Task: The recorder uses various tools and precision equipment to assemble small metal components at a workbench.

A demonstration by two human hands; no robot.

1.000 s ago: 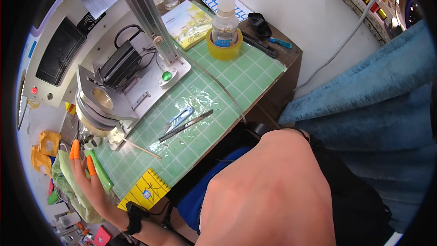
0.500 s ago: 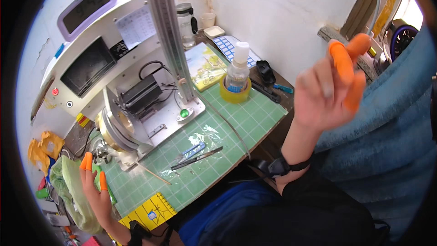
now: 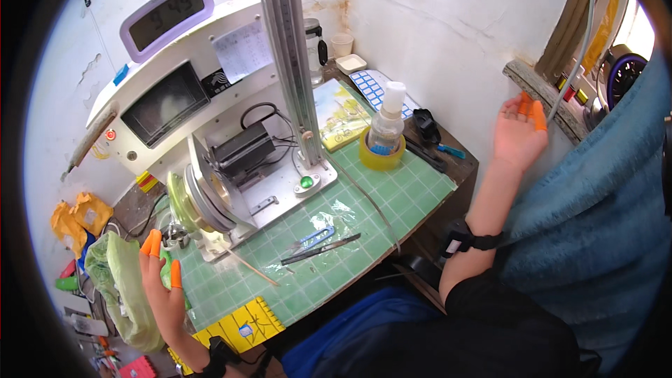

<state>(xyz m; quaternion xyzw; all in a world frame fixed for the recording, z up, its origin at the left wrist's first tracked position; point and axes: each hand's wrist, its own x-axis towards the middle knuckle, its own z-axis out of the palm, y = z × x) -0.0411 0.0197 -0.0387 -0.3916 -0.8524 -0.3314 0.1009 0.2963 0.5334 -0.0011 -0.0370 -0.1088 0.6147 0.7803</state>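
My left hand [image 3: 162,287] is raised at the left edge of the green cutting mat [image 3: 231,297], beside a metal chuck [image 3: 175,235] and round wheel [image 3: 203,203] on a white bench machine [image 3: 150,150]. Orange finger cots cover several of its fingertips; the fingers stretch upward, apart, with nothing seen between them. My right hand [image 3: 520,136] is held up at the right, near a grey cable [image 3: 575,63] by the window ledge. Its orange-covered fingers curl in together, and whatever they may hold is too small to make out.
Blue-handled snips [image 3: 316,238] and black tweezers [image 3: 320,248] lie on the mat. A spray bottle [image 3: 387,126] stands inside a yellow tape roll [image 3: 381,157]. A yellow notebook [image 3: 241,325] lies at the front edge. Blue cloth [image 3: 574,238] hangs at the right; a green bag [image 3: 126,294] is at the left.
My right hand has moved away toward the window ledge, its fingers now curled beside the cable. The left hand stays near the chuck. The whole view has shifted slightly.
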